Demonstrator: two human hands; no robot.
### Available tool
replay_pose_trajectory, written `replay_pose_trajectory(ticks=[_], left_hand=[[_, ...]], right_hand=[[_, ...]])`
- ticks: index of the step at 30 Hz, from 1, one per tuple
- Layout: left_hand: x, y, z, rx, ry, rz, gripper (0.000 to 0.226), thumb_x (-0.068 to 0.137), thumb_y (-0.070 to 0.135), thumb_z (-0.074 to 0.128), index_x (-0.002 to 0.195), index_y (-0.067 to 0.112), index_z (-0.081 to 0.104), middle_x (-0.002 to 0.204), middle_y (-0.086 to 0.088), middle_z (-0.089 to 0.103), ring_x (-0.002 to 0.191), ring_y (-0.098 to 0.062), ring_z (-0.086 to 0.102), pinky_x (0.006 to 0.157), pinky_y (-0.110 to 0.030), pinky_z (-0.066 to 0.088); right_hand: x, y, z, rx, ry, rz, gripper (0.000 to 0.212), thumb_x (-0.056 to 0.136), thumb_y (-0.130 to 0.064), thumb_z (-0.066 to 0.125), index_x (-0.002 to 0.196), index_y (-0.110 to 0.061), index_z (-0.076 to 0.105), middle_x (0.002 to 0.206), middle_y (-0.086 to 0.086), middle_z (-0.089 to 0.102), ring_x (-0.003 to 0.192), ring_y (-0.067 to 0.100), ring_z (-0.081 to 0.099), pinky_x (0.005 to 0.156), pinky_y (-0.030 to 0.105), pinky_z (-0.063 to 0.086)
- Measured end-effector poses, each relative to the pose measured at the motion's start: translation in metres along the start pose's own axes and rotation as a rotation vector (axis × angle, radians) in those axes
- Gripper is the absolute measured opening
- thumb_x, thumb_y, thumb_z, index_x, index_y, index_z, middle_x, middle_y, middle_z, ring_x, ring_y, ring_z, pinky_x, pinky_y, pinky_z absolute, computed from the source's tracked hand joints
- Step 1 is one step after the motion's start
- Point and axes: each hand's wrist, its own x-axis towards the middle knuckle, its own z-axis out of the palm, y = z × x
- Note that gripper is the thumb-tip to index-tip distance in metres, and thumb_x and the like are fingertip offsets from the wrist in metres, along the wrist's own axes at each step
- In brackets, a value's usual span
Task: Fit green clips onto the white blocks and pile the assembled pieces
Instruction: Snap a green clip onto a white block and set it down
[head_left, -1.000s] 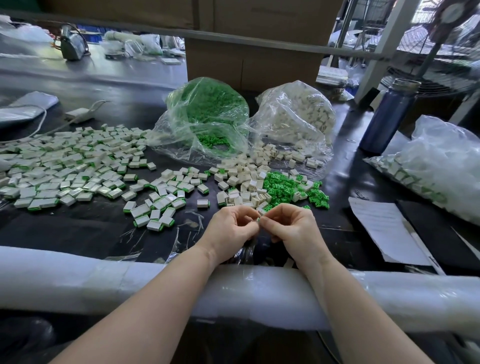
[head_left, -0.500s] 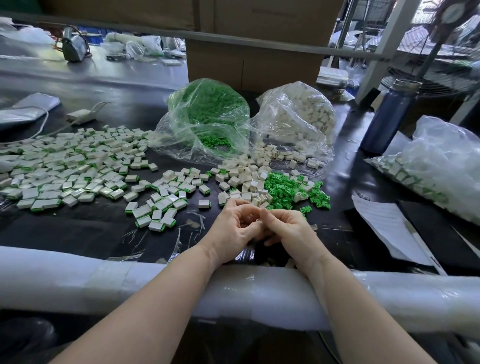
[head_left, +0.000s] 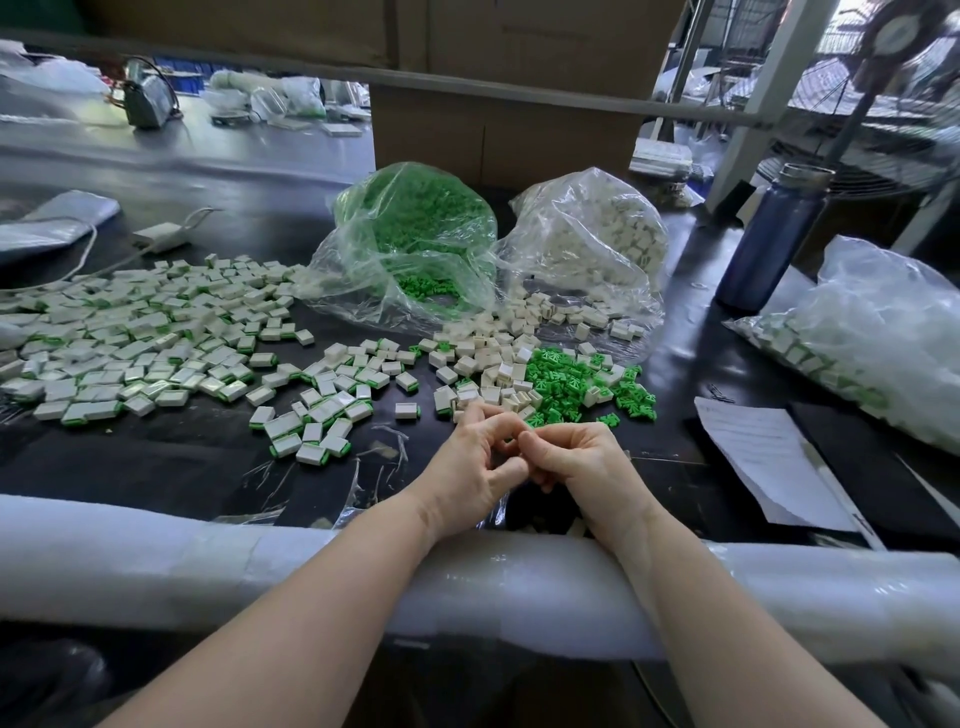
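Green clips (head_left: 563, 382) unmoved, both hands still curled fingertip to fingertip, whatever they pinch hidden

There is one view only, from a wide-angle camera on my head, looking forward and steeply down over my forearms at the dark glossy tabletop (head_left: 156, 467). My left hand (head_left: 470, 467) and right hand (head_left: 582, 467) sit close below the lens at frame centre. Farther off, the view reaches the brown cardboard box (head_left: 498, 119) at the back.
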Motion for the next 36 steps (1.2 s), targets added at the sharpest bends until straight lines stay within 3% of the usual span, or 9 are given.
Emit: replay_pose_trajectory(ticks=[21,25,29,32,34,36], left_hand=[[0.0003,-0.0005,0.0006,0.063,-0.031,0.036,0.012,0.084,-0.001,0.054,0.094,0.004,0.058,0.107,-0.011,0.040,0.087,-0.015,0.045,0.082,-0.014,0.039],[0.0005,-0.0015,-0.0002,0.050,-0.001,0.032,0.013,0.085,-0.002,0.053,0.095,0.004,0.059,0.108,-0.013,0.041,0.089,-0.014,0.045,0.085,-0.015,0.040],[0.0001,-0.0009,-0.0015,-0.053,0.048,0.003,0.008,0.089,0.005,0.057,0.096,0.003,0.060,0.114,-0.013,0.042,0.083,-0.014,0.052,0.079,-0.018,0.048],[0.0007,-0.0024,-0.0021,-0.046,0.108,-0.013,0.004,0.089,0.009,0.058,0.091,0.011,0.060,0.116,-0.013,0.043,0.078,-0.008,0.051,0.079,-0.013,0.046],[0.0009,-0.0029,-0.0022,-0.046,0.108,-0.025,0.004,0.089,0.009,0.058,0.091,0.011,0.061,0.116,-0.011,0.042,0.079,-0.009,0.050,0.076,-0.009,0.045],[0.0007,-0.0032,-0.0019,-0.050,0.097,-0.033,0.003,0.089,0.009,0.058,0.091,0.010,0.060,0.117,-0.010,0.042,0.078,-0.010,0.049,0.072,-0.009,0.045]], right_hand=[[-0.0031,-0.0028,0.0016,0.087,-0.004,-0.013,0.016,0.086,-0.003,0.059,0.075,0.005,0.068,0.047,-0.002,0.059,0.041,0.002,0.050,0.042,0.011,0.039],[-0.0012,0.0000,0.0025,0.028,0.006,-0.034,0.018,0.086,-0.012,0.061,0.079,0.001,0.071,0.055,0.004,0.063,0.048,0.006,0.053,0.047,0.014,0.042],[0.0006,0.0011,0.0062,0.001,0.026,-0.070,0.020,0.084,-0.023,0.060,0.082,-0.007,0.072,0.064,0.004,0.067,0.059,0.011,0.061,0.053,0.018,0.049],[0.0022,0.0027,0.0024,-0.011,0.157,-0.109,0.012,0.086,-0.012,0.063,0.090,-0.004,0.070,0.072,0.002,0.071,0.066,0.012,0.066,0.057,0.021,0.053],[0.0020,0.0025,0.0003,-0.108,0.211,-0.158,0.007,0.082,-0.006,0.068,0.083,-0.011,0.071,0.073,-0.003,0.070,0.068,0.007,0.064,0.061,0.020,0.051],[0.0007,0.0007,0.0006,-0.190,0.221,-0.212,0.016,0.078,-0.003,0.070,0.073,-0.018,0.070,0.067,-0.009,0.068,0.065,0.001,0.061,0.061,0.016,0.047]])
